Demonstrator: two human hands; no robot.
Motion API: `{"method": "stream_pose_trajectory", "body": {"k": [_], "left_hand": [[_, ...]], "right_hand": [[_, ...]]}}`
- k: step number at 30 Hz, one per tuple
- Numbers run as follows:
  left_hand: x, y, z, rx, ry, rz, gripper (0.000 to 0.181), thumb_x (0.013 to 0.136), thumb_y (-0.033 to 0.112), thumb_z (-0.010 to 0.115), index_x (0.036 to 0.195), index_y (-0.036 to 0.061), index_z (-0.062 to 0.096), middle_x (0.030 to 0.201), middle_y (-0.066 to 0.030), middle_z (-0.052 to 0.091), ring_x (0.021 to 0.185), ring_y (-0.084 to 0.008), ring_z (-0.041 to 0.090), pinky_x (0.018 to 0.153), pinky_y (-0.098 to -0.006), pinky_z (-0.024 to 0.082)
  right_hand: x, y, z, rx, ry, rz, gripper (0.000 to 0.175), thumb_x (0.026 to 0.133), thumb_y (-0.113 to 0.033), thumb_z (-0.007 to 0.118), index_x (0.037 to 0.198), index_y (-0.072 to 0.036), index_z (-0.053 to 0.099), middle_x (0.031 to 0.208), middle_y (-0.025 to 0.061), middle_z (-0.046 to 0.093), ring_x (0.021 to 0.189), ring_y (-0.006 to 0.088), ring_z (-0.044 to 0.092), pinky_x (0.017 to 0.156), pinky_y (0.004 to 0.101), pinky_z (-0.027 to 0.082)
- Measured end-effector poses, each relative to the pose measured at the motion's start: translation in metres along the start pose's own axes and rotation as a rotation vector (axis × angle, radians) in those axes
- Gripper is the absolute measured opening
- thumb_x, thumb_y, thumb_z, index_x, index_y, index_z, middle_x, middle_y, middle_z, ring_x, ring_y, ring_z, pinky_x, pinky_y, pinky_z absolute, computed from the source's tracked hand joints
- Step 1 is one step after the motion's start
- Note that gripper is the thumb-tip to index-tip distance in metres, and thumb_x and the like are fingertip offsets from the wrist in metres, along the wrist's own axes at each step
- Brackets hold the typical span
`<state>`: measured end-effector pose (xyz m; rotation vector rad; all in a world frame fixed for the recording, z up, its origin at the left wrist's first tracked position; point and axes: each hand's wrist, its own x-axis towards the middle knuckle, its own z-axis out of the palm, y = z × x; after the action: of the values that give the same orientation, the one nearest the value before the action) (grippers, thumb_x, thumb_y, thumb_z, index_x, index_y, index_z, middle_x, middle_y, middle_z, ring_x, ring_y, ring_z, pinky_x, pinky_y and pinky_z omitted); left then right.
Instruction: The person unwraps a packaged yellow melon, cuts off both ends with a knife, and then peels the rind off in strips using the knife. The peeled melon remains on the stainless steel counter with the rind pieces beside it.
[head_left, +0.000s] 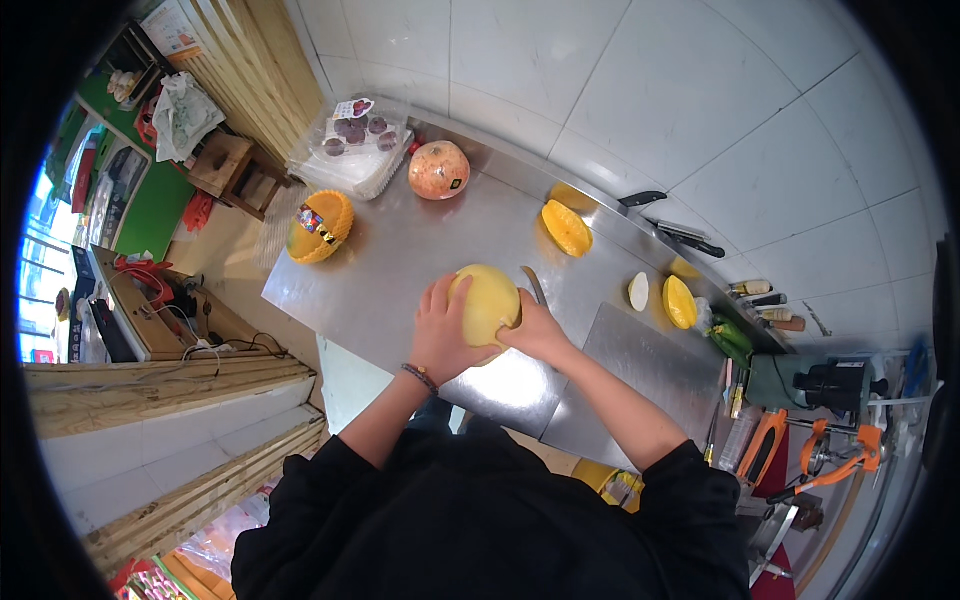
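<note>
A round, pale yellow fruit (491, 300), which looks like a melon, is held between both palms above the stainless steel counter (420, 247). My left hand (444, 326) wraps its left side with the fingers spread over the skin, and a braided bracelet circles that wrist. On the other side my right hand (534, 330) grips the fruit, thumb in front and most fingers hidden. Just beyond the right hand shows a narrow curved strip (535, 285), perhaps a knife blade; whether the hand touches it cannot be told.
Farther back are a wrapped pomegranate (439, 170), a clear box of dark fruit (356, 135) and a fruit in yellow foam netting (320, 226). To the right lie yellow fruit halves (568, 227), a white oval piece (638, 292) and a metal board (637, 375). Knives (686, 238) line the wall.
</note>
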<state>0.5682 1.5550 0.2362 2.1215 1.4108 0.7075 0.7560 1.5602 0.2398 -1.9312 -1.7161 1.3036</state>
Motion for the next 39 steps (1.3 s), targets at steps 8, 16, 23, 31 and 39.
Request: {"method": "stream_pose_trajectory", "body": {"k": [8, 16, 23, 31, 39], "left_hand": [[-0.004, 0.004, 0.000, 0.006, 0.001, 0.026, 0.100, 0.055, 0.035, 0.087, 0.139, 0.0090, 0.039, 0.140, -0.0176, 0.039, 0.128, -0.0416, 0.037, 0.105, -0.0511, 0.035], [-0.008, 0.004, -0.001, 0.021, -0.008, 0.020, 0.100, 0.056, 0.036, 0.086, 0.139, 0.0095, 0.039, 0.141, -0.0176, 0.038, 0.129, -0.0417, 0.036, 0.107, -0.0508, 0.033], [-0.005, -0.005, 0.006, -0.009, 0.030, 0.066, 0.100, 0.056, 0.038, 0.087, 0.139, 0.0077, 0.040, 0.139, -0.0184, 0.040, 0.127, -0.0416, 0.038, 0.107, -0.0501, 0.033], [-0.009, 0.002, 0.006, 0.056, 0.039, 0.121, 0.098, 0.056, 0.038, 0.087, 0.137, 0.0078, 0.041, 0.139, -0.0179, 0.040, 0.126, -0.0408, 0.039, 0.105, -0.0498, 0.036], [-0.006, -0.006, 0.001, 0.031, 0.010, 0.127, 0.099, 0.055, 0.036, 0.088, 0.137, 0.0078, 0.041, 0.138, -0.0179, 0.041, 0.126, -0.0410, 0.040, 0.105, -0.0497, 0.036]], "right_hand": [[-0.012, 0.012, 0.012, 0.032, 0.171, -0.080, 0.057, 0.072, -0.016, 0.067, 0.123, 0.003, 0.051, 0.081, 0.0227, 0.066, 0.077, 0.0375, 0.068, 0.070, 0.0399, 0.053], [-0.009, 0.026, 0.017, 0.088, 0.193, -0.134, 0.058, 0.076, -0.021, 0.063, 0.130, -0.005, 0.049, 0.080, 0.0235, 0.067, 0.077, 0.0411, 0.067, 0.073, 0.0466, 0.054], [-0.012, 0.043, 0.046, 0.428, 0.218, -0.039, 0.075, 0.077, -0.016, 0.064, 0.144, -0.003, 0.033, 0.117, 0.0193, 0.062, 0.105, 0.0279, 0.063, 0.092, 0.0345, 0.048], [-0.011, 0.046, 0.047, 0.673, 0.107, -0.007, 0.073, 0.075, -0.005, 0.064, 0.142, -0.005, 0.036, 0.125, 0.0141, 0.057, 0.119, 0.0238, 0.055, 0.099, 0.0321, 0.043], [-0.002, 0.060, 0.049, 0.365, 0.152, -0.048, 0.073, 0.076, -0.006, 0.064, 0.144, -0.012, 0.039, 0.115, 0.0163, 0.066, 0.102, 0.0297, 0.066, 0.087, 0.0335, 0.051]]}}
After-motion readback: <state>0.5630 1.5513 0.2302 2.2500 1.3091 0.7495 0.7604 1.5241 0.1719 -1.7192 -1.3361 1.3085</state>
